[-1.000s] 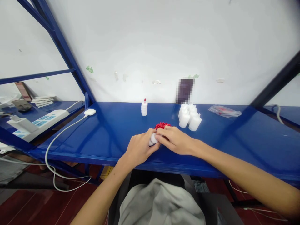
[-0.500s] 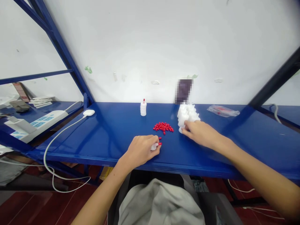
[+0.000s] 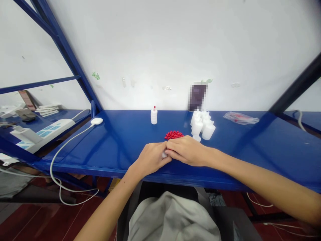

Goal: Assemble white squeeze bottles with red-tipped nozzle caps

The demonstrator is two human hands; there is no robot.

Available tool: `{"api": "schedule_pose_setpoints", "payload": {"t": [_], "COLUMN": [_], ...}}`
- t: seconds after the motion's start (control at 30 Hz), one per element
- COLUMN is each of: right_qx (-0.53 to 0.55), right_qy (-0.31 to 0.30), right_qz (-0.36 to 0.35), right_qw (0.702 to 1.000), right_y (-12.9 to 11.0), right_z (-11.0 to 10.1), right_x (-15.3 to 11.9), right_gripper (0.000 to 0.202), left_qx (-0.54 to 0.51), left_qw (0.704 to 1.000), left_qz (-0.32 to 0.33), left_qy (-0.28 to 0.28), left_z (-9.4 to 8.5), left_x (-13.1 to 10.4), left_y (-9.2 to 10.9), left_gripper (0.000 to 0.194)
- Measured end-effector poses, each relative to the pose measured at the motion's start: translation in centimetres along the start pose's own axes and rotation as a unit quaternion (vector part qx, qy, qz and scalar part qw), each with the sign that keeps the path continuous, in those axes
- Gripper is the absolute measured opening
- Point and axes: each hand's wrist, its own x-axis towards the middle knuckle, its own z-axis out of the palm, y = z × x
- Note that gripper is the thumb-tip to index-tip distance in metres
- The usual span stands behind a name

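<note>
My left hand (image 3: 153,158) is closed around a small white squeeze bottle (image 3: 164,154), of which only a sliver shows between the fingers. My right hand (image 3: 187,150) is closed over the bottle's tip, its fingers touching those of my left hand; they hide most of the red cap there. Just beyond my hands lies a pile of small red caps (image 3: 173,134), partly covered by my right hand. A white bottle with a red tip (image 3: 153,116) stands upright farther back. Several white bottles (image 3: 208,130) stand grouped to the right, with a round white piece (image 3: 197,138) before them.
A clear plastic bag with something red inside (image 3: 240,117) lies at the back right of the blue table (image 3: 120,134). On the left are a white device with a cable (image 3: 96,121) and a power strip (image 3: 47,132). A pixelated dark object (image 3: 198,97) leans against the wall.
My right hand has left the white bottles and moved left to the bottle tip in my left hand. My left hand has stayed in about the same place, still holding its bottle.
</note>
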Motion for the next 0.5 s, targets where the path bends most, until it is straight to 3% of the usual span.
{"api": "schedule_pose_setpoints", "payload": {"t": [0.17,0.33,0.43,0.5], "right_qx": [0.209,0.327,0.305,0.180], "right_qy": [0.031,0.071,0.149,0.149], "right_qz": [0.014,0.082,0.149,0.145], "right_qw": [0.977,0.939,0.929,0.961], "right_y": [-0.1,0.5,2.0,3.0], "right_z": [0.6,1.4,1.0,0.3], "right_x": [0.5,0.5,0.0,-0.6], "right_gripper": [0.036,0.040,0.040,0.038], "left_qx": [-0.018,0.048,0.074,0.040], "left_qw": [1.000,0.998,0.996,0.996], "left_qz": [0.001,-0.002,-0.018,-0.054], "left_qy": [0.005,0.027,0.048,0.059], "left_z": [0.0,0.0,-0.5,-0.8], "left_x": [-0.5,-0.8,-1.0,-1.0], "left_y": [0.5,0.3,0.0,0.0], "left_gripper": [0.018,0.018,0.022,0.024]}}
